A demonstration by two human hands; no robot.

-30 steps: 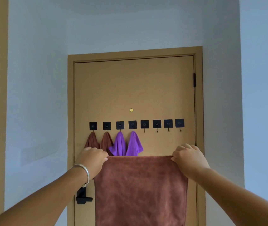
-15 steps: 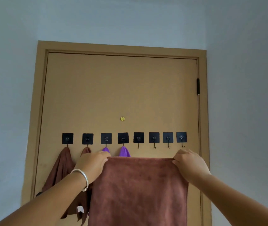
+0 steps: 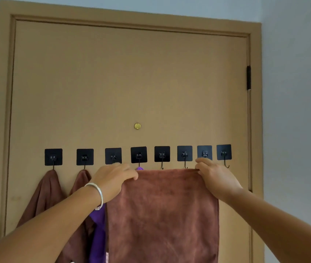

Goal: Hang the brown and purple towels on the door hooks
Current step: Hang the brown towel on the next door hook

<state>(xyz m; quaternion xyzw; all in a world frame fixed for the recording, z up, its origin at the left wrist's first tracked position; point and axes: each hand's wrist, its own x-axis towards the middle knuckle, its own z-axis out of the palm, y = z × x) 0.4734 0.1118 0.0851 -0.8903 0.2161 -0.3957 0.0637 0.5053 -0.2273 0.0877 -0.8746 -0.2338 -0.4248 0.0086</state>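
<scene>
I hold a brown towel (image 3: 162,215) spread flat in front of the tan door (image 3: 128,82). My left hand (image 3: 113,179) grips its top left corner and my right hand (image 3: 215,177) grips its top right corner. The towel's top edge is level with the tips of the bare hooks (image 3: 162,157) in the row of black square hooks. Two brown towels (image 3: 44,194) hang from the two leftmost hooks. Purple towels (image 3: 98,234) hang behind my left hand and the held towel, mostly hidden.
A brass peephole (image 3: 137,126) sits above the hook row. The rightmost hook (image 3: 224,154) is bare, right of my right hand. A black hinge (image 3: 248,77) is on the door's right edge. Pale walls flank the frame.
I have moved closer to the door, which now fills the view. The spread brown towel has risen from below the hung towels to the level of the hook tips.
</scene>
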